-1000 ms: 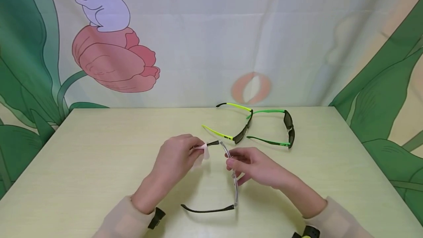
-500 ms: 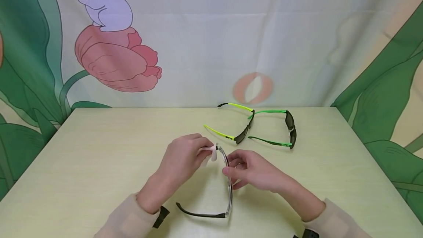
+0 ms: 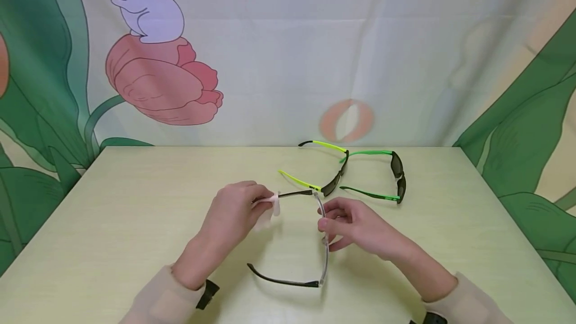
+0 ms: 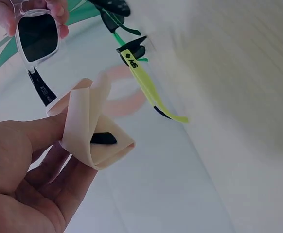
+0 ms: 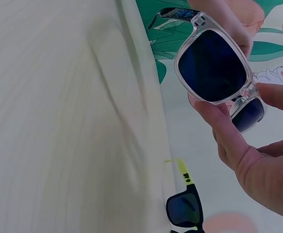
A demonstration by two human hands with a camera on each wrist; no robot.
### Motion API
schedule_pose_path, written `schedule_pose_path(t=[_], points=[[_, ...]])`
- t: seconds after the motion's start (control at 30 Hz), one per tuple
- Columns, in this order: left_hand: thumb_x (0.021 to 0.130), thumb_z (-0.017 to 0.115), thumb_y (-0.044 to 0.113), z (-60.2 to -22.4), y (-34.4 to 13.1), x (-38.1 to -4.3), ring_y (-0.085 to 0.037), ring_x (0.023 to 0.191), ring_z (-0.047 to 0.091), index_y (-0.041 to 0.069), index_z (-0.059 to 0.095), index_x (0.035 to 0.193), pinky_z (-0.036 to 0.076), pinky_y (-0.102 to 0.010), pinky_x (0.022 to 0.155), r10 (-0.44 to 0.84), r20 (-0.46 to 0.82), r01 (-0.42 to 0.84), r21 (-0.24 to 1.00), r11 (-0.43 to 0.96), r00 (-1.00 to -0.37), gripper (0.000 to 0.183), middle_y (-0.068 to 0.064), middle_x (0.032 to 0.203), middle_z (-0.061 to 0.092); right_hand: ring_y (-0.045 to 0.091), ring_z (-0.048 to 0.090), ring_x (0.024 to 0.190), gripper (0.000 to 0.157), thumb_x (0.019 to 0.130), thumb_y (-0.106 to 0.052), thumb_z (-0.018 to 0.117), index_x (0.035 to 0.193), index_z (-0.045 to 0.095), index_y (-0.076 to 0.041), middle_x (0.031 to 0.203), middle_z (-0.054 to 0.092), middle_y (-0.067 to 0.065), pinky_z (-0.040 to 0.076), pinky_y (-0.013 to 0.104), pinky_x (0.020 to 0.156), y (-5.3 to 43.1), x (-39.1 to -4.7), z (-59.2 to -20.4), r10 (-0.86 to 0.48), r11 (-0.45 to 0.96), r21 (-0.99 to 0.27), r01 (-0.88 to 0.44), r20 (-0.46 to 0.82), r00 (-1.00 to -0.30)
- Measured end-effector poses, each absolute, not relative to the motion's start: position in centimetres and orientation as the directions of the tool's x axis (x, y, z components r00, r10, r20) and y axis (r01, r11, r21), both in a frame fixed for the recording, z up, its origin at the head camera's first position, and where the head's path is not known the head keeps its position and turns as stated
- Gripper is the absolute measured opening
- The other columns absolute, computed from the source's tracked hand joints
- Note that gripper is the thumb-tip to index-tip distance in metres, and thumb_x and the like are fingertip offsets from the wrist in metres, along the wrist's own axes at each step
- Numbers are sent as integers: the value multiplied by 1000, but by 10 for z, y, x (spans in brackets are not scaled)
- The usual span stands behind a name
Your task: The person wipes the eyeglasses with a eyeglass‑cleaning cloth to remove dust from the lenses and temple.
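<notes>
A pair of sunglasses [image 5: 212, 65] with a clear frame, dark lenses and black temple arms is held over the table, arms unfolded. My right hand [image 3: 355, 224] pinches the frame near the nose bridge between thumb and fingers. With my left hand [image 3: 231, 211] I pinch a pale pink cloth [image 4: 78, 121] folded round the far temple arm; in the left wrist view the arm's black tip [image 4: 104, 138] pokes out of the folds. The near temple arm [image 3: 283, 282] points left, touched by neither hand.
Behind the hands, sunglasses with yellow arms [image 3: 333, 184] lie on the table [image 3: 135, 204]. Sunglasses with green arms [image 3: 398, 179] lie just right of them, one arm overlapping the yellow pair. A printed curtain [image 3: 270, 64] hangs along the table's back edge.
My left hand and the cloth moved right along the temple arm to the hinge, then back left towards its tip. The clear sunglasses shifted slightly left, then right, with my right hand.
</notes>
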State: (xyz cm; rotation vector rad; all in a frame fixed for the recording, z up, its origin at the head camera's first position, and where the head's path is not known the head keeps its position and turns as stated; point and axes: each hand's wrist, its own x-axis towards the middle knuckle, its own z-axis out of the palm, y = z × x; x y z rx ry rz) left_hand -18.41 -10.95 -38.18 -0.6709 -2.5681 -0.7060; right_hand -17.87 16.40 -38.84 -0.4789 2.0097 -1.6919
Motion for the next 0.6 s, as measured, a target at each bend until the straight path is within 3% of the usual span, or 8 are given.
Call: schedule_pose_path(t=[0.23,0.6], points=[[81,87,4,-385,-117,-183,-12,73,68,9,80,94,56,-27,67,309,461,508,406,760,-832,15,2,83,71,30,67,87,45,100,-19,68,128,52,11,110,61,30,61,50,80,172,-180,-389,-522,172,-984,38,-124,-844],[81,86,2,-383,-113,-183,-14,68,67,6,80,95,54,-27,62,329,508,537,341,772,-796,16,-1,81,70,29,67,86,44,101,-19,67,130,52,11,111,62,29,61,49,80,168,-182,-389,-542,173,-985,-2,-93,-836]])
